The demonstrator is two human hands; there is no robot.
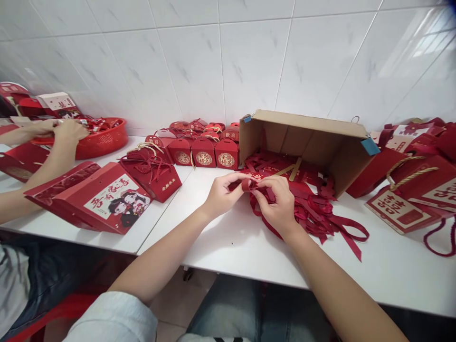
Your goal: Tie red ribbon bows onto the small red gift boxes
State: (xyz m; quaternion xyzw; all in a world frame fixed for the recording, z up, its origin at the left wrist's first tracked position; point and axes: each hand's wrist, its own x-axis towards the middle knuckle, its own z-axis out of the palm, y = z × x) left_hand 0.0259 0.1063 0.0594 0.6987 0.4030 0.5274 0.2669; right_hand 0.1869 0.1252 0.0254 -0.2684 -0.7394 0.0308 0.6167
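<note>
Above the white table, my left hand [225,194] pinches a dark red ribbon [246,185] that curls into a small loop. My right hand [277,204] grips the same ribbon from the other side, its thumb and fingers closed. Part of the ribbon is hidden behind the fingers. A tangled heap of red ribbons [331,221] lies beyond and to the right of my right hand. It spills from a cardboard box [306,124] tipped on its side, with more red strips and gold pieces inside.
Small red gift boxes [204,153] stand in rows by the wall. Left are larger red boxes [107,199] and a red basket [107,142] of wrapped pieces, where another person's hands [67,133] work. Red gift bags [401,209] with rope handles crowd the right.
</note>
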